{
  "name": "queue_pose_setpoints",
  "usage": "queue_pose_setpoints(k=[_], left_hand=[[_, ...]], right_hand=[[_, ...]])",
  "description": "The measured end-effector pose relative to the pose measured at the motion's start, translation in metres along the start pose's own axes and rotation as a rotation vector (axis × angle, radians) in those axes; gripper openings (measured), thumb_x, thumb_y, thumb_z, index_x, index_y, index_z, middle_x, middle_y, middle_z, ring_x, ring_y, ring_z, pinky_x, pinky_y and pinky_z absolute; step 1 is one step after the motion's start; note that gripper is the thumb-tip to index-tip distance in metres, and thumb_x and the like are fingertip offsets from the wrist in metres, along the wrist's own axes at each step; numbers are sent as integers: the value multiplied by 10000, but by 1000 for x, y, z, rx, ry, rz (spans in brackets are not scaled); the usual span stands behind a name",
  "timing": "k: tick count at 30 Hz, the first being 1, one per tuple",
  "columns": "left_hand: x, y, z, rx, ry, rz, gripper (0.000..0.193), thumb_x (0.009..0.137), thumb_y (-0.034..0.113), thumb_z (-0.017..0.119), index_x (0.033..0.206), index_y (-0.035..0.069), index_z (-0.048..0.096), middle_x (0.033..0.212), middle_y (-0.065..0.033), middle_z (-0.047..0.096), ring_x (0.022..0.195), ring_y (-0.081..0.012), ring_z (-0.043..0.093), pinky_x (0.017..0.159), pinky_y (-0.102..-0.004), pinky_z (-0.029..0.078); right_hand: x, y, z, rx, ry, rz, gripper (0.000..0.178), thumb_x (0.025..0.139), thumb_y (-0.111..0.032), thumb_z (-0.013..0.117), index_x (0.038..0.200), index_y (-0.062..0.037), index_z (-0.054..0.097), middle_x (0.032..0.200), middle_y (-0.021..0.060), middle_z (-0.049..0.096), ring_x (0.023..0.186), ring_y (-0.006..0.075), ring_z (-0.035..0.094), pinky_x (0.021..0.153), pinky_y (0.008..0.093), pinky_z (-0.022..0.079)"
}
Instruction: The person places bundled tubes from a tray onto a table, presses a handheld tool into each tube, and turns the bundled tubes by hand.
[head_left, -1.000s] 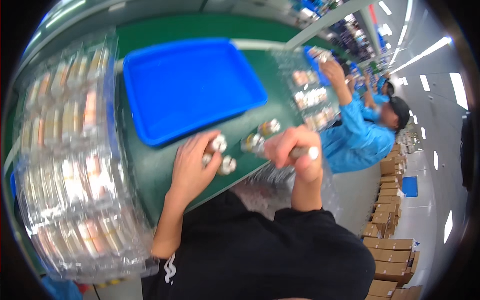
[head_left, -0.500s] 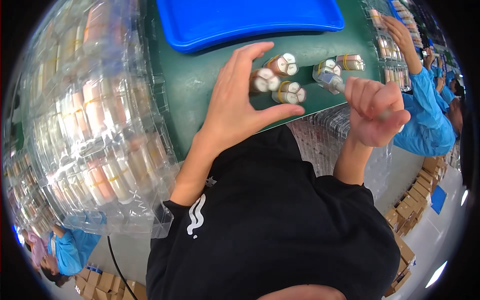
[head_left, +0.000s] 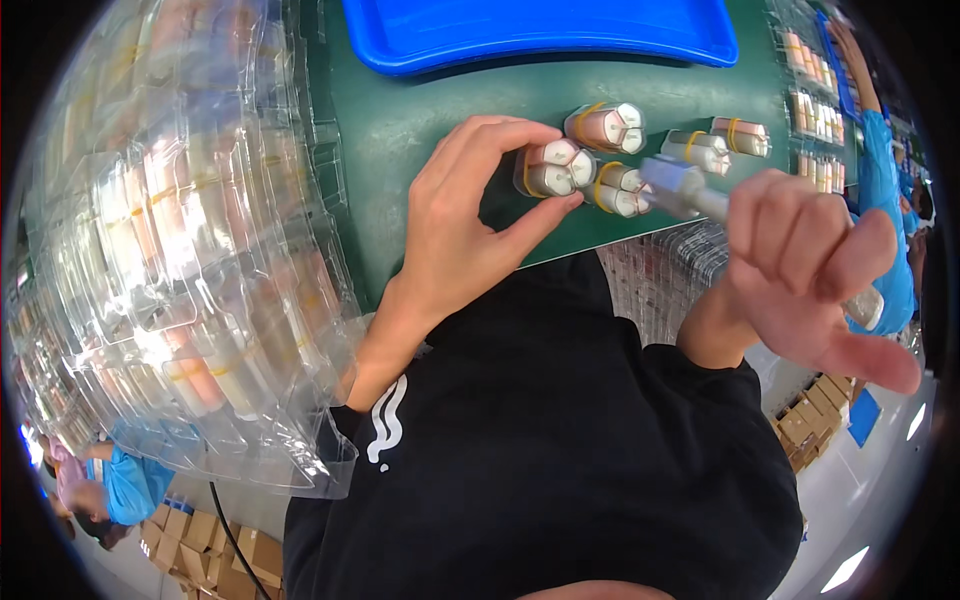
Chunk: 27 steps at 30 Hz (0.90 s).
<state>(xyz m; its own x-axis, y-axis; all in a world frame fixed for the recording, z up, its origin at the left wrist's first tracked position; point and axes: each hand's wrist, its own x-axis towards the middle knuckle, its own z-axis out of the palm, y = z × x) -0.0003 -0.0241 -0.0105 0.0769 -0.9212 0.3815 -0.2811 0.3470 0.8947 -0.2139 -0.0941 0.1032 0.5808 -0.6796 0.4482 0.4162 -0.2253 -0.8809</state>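
Note:
On the green tabletop stand several bundles of small pink and white cylinders, each held by a yellow rubber band. My left hand (head_left: 465, 215) has its thumb and forefinger closed about the sides of the leftmost bundle (head_left: 556, 168). Close by are a bundle above it (head_left: 607, 128) and a bundle beside it (head_left: 618, 190). My right hand (head_left: 800, 245) has its fingers wrapped round a pale rod-like tool (head_left: 708, 204), its thumb sticking out. The tool's translucent bluish head (head_left: 672, 180) is blurred and partly overlaps the bundle beside the leftmost one; whether they touch I cannot tell.
A blue tray (head_left: 545, 45) lies at the table's far side. Tall stacked clear plastic trays (head_left: 290, 400) of similar bundles crowd the left. Two more bundles (head_left: 698, 150) sit to the right. A co-worker's blue sleeve (head_left: 878, 170) shows at far right; cardboard boxes (head_left: 215, 545) stand on the floor.
My left hand's thumb and forefinger have drawn in around the leftmost bundle. My right hand has swung right and nearer, with the tool's head still beside the bundles. The whole view has shifted slightly.

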Motion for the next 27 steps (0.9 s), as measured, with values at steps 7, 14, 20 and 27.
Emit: queue_pose_setpoints(k=[7,14,20,27], left_hand=[[-14,-4,-7,48,138,23,498,670,44,908,1123,81,705,1060,-74,720,947,-244,682,806,-351,527],[-10,-6,-13,146,122,59,506,694,-22,897,1156,40,699,1104,-129,733,1027,-251,701,885,-336,558],[-11,-11,-9,90,219,3,487,683,16,873,1138,90,715,1075,-58,739,916,-240,680,801,-344,491],[-11,-6,-18,50,142,-49,494,696,3,888,1150,65,702,1113,-95,736,999,-248,687,872,-343,514]], right_hand=[[21,36,27,115,-113,2,670,969,-795,389,736,-168,380,602,-33,472,416,86,360,417,241,319],[30,38,25,74,-242,9,656,991,-768,374,734,-164,396,585,-32,465,389,73,355,395,224,319],[31,42,27,38,-238,20,626,1000,-727,376,731,-162,394,572,-28,463,378,75,354,388,226,323],[36,45,28,-17,-232,36,587,1008,-673,375,734,-155,396,550,-20,457,362,84,350,378,237,324]])
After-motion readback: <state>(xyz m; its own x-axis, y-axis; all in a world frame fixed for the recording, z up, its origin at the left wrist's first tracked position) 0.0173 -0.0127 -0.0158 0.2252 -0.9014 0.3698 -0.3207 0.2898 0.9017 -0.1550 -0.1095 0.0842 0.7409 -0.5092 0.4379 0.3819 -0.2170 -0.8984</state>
